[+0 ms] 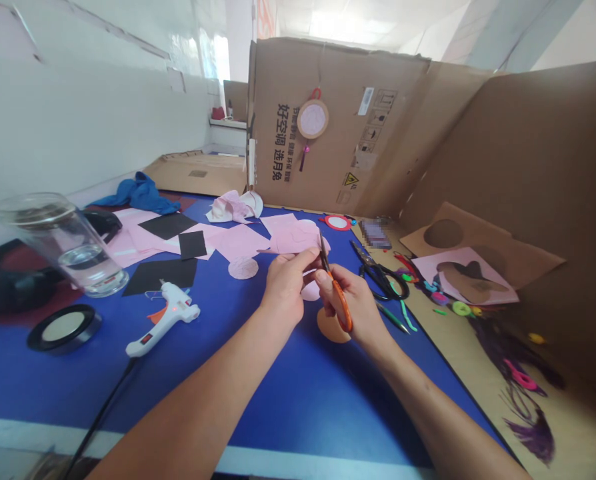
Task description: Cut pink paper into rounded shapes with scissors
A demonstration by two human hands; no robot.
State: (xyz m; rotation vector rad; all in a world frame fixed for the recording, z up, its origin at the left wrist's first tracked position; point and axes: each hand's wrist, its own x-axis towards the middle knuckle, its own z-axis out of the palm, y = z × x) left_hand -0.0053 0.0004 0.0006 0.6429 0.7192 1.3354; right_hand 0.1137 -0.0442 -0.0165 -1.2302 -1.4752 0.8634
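My right hand [354, 301] is closed round the orange handles of a pair of scissors [334, 285], whose blades point up and away. My left hand [287, 280] pinches a small pink paper piece [310, 291] right beside the blades. Both hands hover above the blue table [288, 393]. An orange paper disc [331, 328] lies on the table just under my right hand. A pink round cutout [243, 268] rests a little to the left of my left hand.
A white glue gun [164, 317] with its black cord, a tape roll [64, 328] and a glass jar [64, 241] sit left. Pink and black sheets [164, 272] lie behind. Black scissors [382, 275] lie to the right, and cardboard walls [338, 127] with paper scraps enclose the back and right.
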